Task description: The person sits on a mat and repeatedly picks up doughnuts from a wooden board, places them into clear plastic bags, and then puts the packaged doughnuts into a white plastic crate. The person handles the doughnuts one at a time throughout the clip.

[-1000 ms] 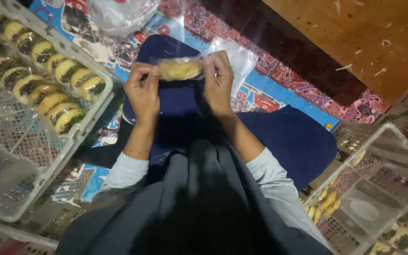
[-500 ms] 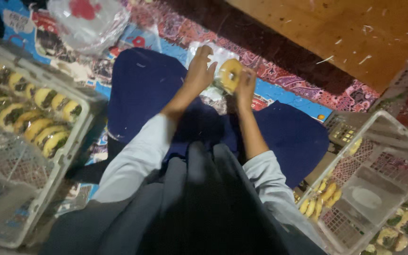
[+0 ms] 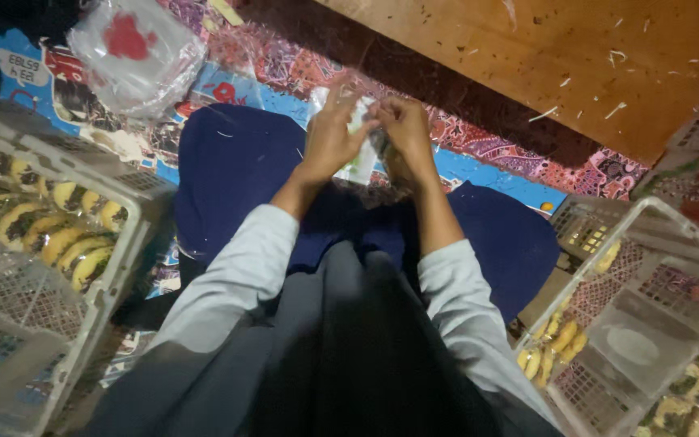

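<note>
My left hand (image 3: 327, 139) and my right hand (image 3: 404, 129) meet in front of my knees, over the patterned mat (image 3: 495, 150). Both pinch a clear plastic bag (image 3: 359, 121) between them; its white-green lower part hangs under the fingers. The picture is blurred there, so I cannot tell whether a pastry is inside. My dark blue trousers (image 3: 236, 170) and grey sleeves fill the middle of the view.
A white crate (image 3: 127, 243) at the left holds rows of wrapped yellow pastries (image 3: 66, 235). Another crate (image 3: 649, 214) at the right has loose pastries (image 3: 556, 340) at its near corner. A stack of clear bags (image 3: 135, 53) lies at the top left, a wooden board (image 3: 544, 57) beyond.
A second ago both hands held a yellow pastry up between them. They have since moved forward and down to the mat and now grip the clear bag.
</note>
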